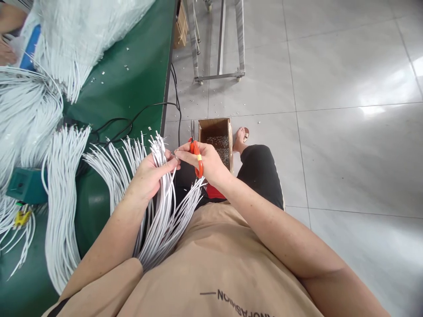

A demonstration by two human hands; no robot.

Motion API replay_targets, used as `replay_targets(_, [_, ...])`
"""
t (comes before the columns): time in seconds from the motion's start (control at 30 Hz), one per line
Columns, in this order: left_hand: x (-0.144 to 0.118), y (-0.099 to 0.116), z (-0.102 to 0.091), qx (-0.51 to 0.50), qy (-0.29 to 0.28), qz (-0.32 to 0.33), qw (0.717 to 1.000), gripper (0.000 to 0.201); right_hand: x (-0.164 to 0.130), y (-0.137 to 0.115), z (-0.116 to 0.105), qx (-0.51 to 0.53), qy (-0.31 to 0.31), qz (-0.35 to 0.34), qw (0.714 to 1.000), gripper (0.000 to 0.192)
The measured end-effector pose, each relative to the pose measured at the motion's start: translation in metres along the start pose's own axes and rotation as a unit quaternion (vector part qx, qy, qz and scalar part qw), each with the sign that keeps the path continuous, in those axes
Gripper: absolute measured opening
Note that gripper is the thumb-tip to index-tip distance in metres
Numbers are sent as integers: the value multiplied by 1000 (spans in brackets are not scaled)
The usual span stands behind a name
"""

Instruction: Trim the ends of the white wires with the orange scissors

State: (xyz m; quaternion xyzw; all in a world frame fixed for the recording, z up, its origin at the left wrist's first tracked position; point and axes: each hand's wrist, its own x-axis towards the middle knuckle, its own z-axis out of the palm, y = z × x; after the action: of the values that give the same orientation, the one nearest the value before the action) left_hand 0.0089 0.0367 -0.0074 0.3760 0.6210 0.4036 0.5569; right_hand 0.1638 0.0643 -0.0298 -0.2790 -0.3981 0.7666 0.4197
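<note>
**Wire bundle, scissors, scrap box**

Head view: left hand (150, 174) clamped on bundle of thin white wires (161, 211) over lap, beside green desk (132, 83). Right hand (205, 163) closed on orange-handled scissors (197, 152). Open brown cardboard box (216, 138) on floor holds small grey metallic scraps (220, 147).

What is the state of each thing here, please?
left hand: closed around the bundle of white wires
right hand: holding the red scissors, blades pointing away
cardboard box: open on the floor, small metal bits inside
wire piles: loose on the green table
</note>
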Motion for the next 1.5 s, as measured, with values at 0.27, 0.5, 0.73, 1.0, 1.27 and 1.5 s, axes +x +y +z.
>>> replay_targets(0.27, [-1, 0, 3, 16, 44, 35, 998, 29, -3, 8, -10, -348, 117, 17, 930, 30])
replay_targets(0.5, [1, -4, 0, 94, 84, 64, 990, 26, -7, 1, -7, -626, 46, 42, 777, 28])
replay_targets(0.73, [-2, -5, 3, 180, 112, 104, 972, 20, -11, -15, -1, -698, 21, 78, 711, 25])
replay_targets(1.0, [-4, -4, 4, 146, 108, 84, 980, 27, -13, -2, -6, -692, 32, 64, 718, 28])
replay_targets(1.27, [-2, -4, 3, 46, 52, 35, 997, 30, -7, -3, -14, -346, 101, 24, 933, 24])
replay_targets(1.5, [-3, -1, 5, -7, -24, -1, 1000, 32, -1, -11, -18, -108, 0, 5, 994, 18])
